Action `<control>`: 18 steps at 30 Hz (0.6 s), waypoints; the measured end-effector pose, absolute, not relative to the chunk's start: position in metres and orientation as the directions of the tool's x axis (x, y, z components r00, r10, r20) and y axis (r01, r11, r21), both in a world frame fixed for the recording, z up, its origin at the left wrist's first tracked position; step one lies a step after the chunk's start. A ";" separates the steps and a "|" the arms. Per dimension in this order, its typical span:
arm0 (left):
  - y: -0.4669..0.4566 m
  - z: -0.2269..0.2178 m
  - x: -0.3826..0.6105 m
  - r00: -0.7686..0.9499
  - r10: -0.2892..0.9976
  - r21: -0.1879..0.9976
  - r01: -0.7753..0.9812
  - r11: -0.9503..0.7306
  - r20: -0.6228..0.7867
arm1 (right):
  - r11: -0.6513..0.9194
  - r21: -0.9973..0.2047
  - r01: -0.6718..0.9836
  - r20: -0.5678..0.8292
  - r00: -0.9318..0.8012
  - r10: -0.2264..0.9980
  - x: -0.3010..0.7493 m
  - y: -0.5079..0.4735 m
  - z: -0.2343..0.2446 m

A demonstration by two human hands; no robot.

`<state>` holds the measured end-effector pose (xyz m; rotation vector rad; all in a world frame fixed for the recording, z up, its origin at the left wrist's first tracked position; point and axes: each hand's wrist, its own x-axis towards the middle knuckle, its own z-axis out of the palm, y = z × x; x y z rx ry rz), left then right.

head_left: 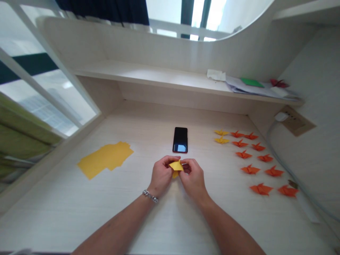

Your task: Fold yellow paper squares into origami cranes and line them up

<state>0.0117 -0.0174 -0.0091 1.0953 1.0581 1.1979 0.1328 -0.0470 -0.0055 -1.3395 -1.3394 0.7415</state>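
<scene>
A small folded piece of yellow paper [176, 167] is pinched between both my hands above the middle of the desk [132, 212]. My left hand [161, 175], with a metal bracelet on its wrist, grips the paper's left side. My right hand [193, 177] grips its right side. Part of the paper is hidden by my fingers. A stack of flat yellow paper sheets [105, 158] lies to the left. Two finished yellow cranes [221, 136] and several orange cranes [255, 163] stand in rows on the right.
A dark phone [180, 140] lies flat just beyond my hands. A shelf [148, 76] above the desk holds papers [252, 86] and a red crane [278, 83]. A wall socket [289, 120] with a white plug and cable is at the right. A window frame borders the left.
</scene>
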 end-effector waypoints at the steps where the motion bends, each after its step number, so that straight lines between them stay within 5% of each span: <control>1: -0.017 -0.009 0.012 0.080 0.996 0.987 -0.154 0.045 -0.033 | 0.184 -0.933 0.309 0.248 0.180 0.952 0.133 -0.047 -0.005; 11: -0.020 0.001 0.013 0.115 0.993 0.999 -0.032 -0.011 0.014 | 0.159 -0.933 0.322 0.231 0.201 0.952 0.139 -0.045 -0.001; 18: -0.014 -0.002 0.008 0.067 0.988 0.971 -0.188 0.150 -0.140 | 0.001 -0.993 -0.122 0.003 -0.010 1.000 0.146 -0.038 -0.004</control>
